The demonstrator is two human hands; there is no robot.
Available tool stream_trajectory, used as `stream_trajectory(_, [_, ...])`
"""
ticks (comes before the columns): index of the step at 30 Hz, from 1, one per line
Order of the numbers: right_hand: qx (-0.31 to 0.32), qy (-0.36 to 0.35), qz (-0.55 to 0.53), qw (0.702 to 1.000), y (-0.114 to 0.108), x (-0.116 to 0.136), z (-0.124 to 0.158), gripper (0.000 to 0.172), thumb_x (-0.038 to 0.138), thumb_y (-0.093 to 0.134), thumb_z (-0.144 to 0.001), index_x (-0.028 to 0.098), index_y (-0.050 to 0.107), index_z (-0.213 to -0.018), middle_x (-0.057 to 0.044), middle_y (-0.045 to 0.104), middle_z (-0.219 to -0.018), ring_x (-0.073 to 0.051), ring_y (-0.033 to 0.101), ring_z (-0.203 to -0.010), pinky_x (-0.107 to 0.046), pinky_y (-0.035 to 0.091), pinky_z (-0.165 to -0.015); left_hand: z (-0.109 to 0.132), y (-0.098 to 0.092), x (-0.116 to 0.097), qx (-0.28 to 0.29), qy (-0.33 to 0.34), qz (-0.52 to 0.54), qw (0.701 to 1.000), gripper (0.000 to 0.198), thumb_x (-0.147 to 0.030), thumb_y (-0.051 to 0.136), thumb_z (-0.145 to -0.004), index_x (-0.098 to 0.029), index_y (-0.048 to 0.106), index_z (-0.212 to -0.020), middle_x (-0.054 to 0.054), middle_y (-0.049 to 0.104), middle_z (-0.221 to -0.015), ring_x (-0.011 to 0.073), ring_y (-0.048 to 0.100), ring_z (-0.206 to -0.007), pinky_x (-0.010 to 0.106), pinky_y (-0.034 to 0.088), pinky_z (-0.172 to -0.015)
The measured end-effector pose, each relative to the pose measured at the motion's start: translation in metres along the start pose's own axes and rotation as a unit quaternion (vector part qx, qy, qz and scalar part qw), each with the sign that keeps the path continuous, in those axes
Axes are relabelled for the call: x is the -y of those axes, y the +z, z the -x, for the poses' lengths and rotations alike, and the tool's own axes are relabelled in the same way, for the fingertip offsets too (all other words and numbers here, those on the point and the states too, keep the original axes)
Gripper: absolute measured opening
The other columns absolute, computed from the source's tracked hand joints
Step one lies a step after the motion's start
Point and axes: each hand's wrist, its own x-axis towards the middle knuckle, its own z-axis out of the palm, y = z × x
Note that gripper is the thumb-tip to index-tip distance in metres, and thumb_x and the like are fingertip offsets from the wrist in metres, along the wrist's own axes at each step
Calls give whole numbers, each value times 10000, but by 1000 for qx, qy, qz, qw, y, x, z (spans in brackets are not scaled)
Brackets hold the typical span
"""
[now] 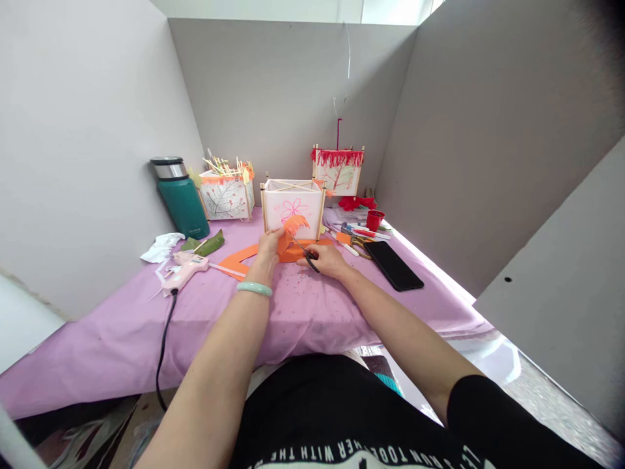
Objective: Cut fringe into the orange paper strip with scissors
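Near the center of the frame, a piece of fringed orange paper is pinched in the left hand, its cut fringe directed toward the right. Black-handled scissors are gripped in the right hand; their long axis is slanted from lower right to upper left, with the tips aimed at the paper. Whether the blades are parted cannot be told. Below, flat orange strips are spread on the cloth-covered surface. Just behind the hands, a white box marked with a pink flower is set upright. To the left, a pink glue gun is laid down, and farther off a green bottle is seen. To the right, a black phone is placed, its length running from upper left to lower right, near a red cup.
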Motion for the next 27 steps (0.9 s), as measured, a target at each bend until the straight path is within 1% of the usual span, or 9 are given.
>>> stream_trajectory(9, [2,-1,11,1000,2,-2,-1,375,544,591,-743,200,675,-868,-7,630,-713,-123,520,-635,-225,298,-575,-1,-1,1,15,-7,8,1000,79,-137,615,-654,-128,567,-716,24,609,-600,136,583,-561,287,502,-583])
stream_trajectory(17, [0,1,23,1000,2,-1,-1,375,539,592,-751,202,677,-894,-17,649,-736,-132,533,-647,-230,313,-593,-3,-2,2,12,-10,15,1000,94,-129,616,-651,-122,572,-733,33,625,-622,143,595,-573,293,507,-588])
stream_trajectory(27, [-9,-4,25,1000,1,0,-1,367,542,602,-743,192,660,-838,-17,648,-716,-127,540,-630,-221,282,-552,-1,0,0,-7,-14,15,1000,63,-124,615,-651,-116,579,-702,42,621,-607,154,601,-574,287,501,-575])
